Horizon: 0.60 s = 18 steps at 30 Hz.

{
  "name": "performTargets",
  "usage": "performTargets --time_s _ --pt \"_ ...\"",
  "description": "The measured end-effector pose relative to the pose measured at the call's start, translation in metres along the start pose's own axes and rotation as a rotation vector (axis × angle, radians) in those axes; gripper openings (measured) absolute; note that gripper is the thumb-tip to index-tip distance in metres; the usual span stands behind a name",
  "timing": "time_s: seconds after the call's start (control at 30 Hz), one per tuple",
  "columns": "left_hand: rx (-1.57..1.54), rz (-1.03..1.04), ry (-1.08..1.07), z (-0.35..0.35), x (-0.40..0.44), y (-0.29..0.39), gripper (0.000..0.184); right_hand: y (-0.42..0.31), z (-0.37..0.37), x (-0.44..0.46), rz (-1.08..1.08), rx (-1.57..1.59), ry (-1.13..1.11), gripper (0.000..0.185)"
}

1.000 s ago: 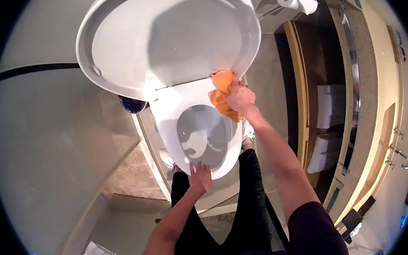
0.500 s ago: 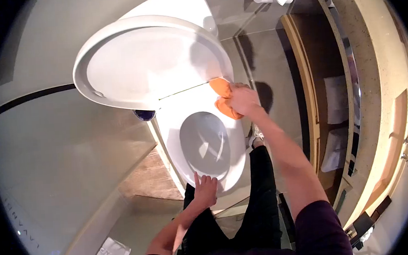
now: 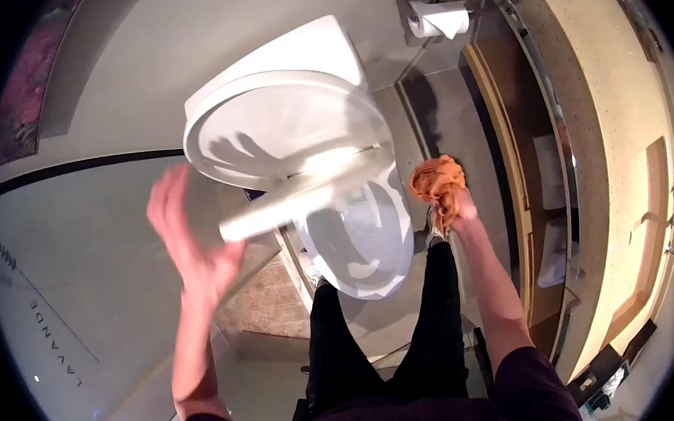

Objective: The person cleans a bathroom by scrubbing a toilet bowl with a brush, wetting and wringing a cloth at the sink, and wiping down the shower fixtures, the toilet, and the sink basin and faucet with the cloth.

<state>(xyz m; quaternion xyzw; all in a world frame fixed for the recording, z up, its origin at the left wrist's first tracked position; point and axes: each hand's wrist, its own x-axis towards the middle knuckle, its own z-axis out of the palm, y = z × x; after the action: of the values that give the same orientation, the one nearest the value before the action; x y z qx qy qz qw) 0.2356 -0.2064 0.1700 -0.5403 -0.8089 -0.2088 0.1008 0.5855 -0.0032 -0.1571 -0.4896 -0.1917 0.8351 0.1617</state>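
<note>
My left hand [image 3: 192, 246] is raised left of the toilet, fingers stretched up and thumb apart, blurred by motion. Its thumb is close to the outer end of the white toilet seat [image 3: 275, 216]; I cannot tell whether they touch. That seat, also blurred, stands tilted above the toilet bowl [image 3: 358, 244]. Behind it the toilet lid [image 3: 285, 125] is up, with a shadow of a hand on it. Right of the bowl, my right hand [image 3: 464, 204] grips a bunched orange cloth [image 3: 437, 180], clear of the toilet.
A toilet paper roll [image 3: 441, 20] hangs on the wall at the upper right. Open wooden shelving [image 3: 520, 107] under a stone counter [image 3: 617, 116] runs along the right. A glass panel [image 3: 85, 249] lettered "LAVANDE" stands to the left. My legs [image 3: 429, 321] straddle the toilet's front.
The seat has gone from flat to tilted up. My left hand has moved from the seat's front up and left. My right hand has drawn the cloth off the toilet, to the right and down.
</note>
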Motion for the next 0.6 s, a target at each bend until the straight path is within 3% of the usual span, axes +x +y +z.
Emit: performTargets --time_s 0.07,0.13,0.17,0.2,0.23,0.27,0.33,0.37,0.4,0.47,0.5,0.53,0.6 --pt "0.003 -0.023 -0.019 0.015 0.027 -0.018 0.09 0.023 0.028 0.019 -0.119 -0.036 0.204 0.025" --pt "-0.018 0.053 0.045 0.025 0.041 -0.041 0.081 0.033 0.045 0.023 -0.115 -0.125 0.265 0.027" --pt "-0.17 -0.023 -0.129 0.03 0.063 -0.05 0.075 0.042 0.068 0.023 -0.142 -0.34 0.425 0.027" --pt "-0.333 -0.082 -0.3 0.038 0.082 -0.061 0.069 0.061 0.076 0.032 -0.185 -0.539 0.427 0.035" --pt "-0.259 -0.002 -0.158 0.05 0.075 -0.079 0.059 0.089 0.052 0.077 -0.272 -0.663 0.402 0.03" --pt "-0.279 0.003 -0.162 0.052 0.082 -0.082 0.059 0.1 0.047 0.098 -0.331 -0.995 0.462 0.031" --pt "-0.815 -0.208 -0.521 0.054 0.082 -0.086 0.057 0.116 0.062 0.125 -0.339 -1.588 0.636 0.04" --pt "-0.779 -0.175 -0.463 0.068 0.08 -0.094 0.059 0.118 0.083 0.129 -0.285 -1.847 0.718 0.047" --pt "-0.782 -0.195 -0.493 0.071 0.074 -0.098 0.059 0.129 0.098 0.125 -0.19 -1.811 0.712 0.052" --pt "-0.726 -0.33 -0.548 0.061 0.076 -0.093 0.041 0.135 0.172 0.107 -0.086 -1.8 0.858 0.056" --pt "-0.702 -0.378 -0.567 0.056 0.078 -0.091 0.036 0.162 0.177 0.121 -0.067 -1.98 0.913 0.062" --pt "-0.737 -0.355 -0.547 0.051 0.083 -0.086 0.04 0.181 0.185 0.115 -0.199 -1.997 0.879 0.065" --pt "-0.78 -0.334 -0.518 0.052 0.086 -0.09 0.045 0.217 0.215 0.1 -0.253 -2.083 0.737 0.063"
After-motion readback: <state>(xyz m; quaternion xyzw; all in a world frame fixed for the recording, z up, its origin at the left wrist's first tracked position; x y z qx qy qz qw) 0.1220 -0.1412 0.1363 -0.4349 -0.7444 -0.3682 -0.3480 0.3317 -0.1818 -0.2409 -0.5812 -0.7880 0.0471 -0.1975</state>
